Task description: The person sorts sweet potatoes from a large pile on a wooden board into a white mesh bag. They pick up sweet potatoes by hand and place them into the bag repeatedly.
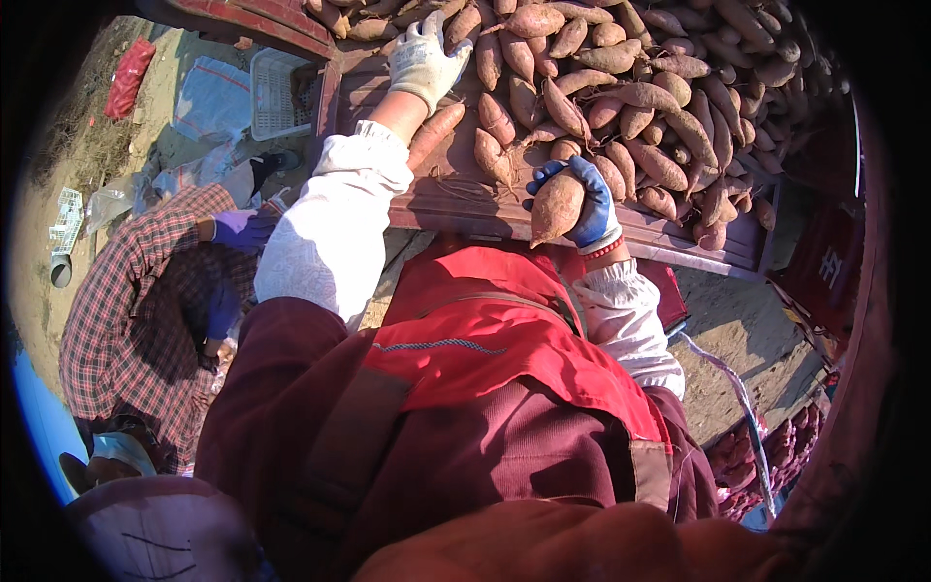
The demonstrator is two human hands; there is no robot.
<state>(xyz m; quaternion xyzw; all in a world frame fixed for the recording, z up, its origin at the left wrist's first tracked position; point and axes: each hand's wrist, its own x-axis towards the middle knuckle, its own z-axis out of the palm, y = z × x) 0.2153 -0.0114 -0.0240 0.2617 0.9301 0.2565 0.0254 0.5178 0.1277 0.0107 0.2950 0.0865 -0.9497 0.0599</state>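
Note:
Sweet potatoes [654,164] lie heaped on a reddish metal truck bed [458,196]. My right hand [595,204], in a blue-coated glove with a red bead bracelet at the wrist, holds a plump sweet potato [558,206] above the bed's near edge. My left hand [425,62], in a whitish glove, reaches palm down to the left side of the heap, thumb and fingers apart. Sweet potatoes lie beside its fingertips; whether it touches one is hidden. A long orange-brown sweet potato [436,131] lies by my left wrist.
At the left, a person in a plaid shirt [138,291] bends low, wearing purple gloves. Beyond stand a white plastic crate [280,94], a blue woven sheet [211,98] and a filled red mesh sack [129,78]. A rope [742,400] hangs at the lower right near more red sacks [793,451].

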